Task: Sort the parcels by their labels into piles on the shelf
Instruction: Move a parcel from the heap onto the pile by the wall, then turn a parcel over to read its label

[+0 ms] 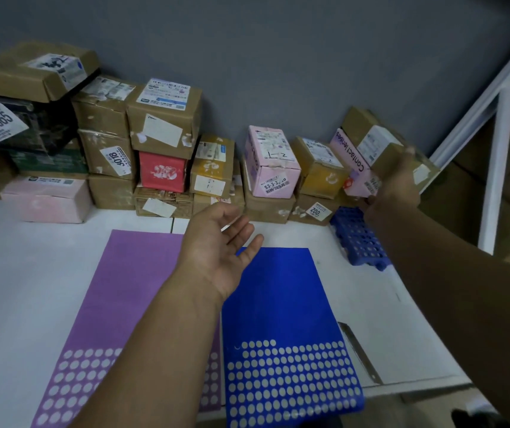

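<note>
Several parcels are stacked along the grey wall on the white shelf (16, 273). My right hand (397, 186) is at the far right of the row, gripping a brown cardboard parcel (401, 162) beside a pink "Contact lenses" box (352, 162). My left hand (219, 242) hovers open, palm up, above the mats in the middle, holding nothing. A pink parcel marked "1-2" (270, 162) sits on brown boxes just beyond it. A taller pile at the left holds a red box (162, 171), a parcel labelled 3018 (108, 156) and a black one labelled 9665 (16, 125).
A purple mat (124, 288) and a blue mat (281, 304) with white dots lie flat on the shelf front. A blue perforated plastic tray (358, 239) leans at the right. A white metal shelf frame (494, 168) stands at the right edge.
</note>
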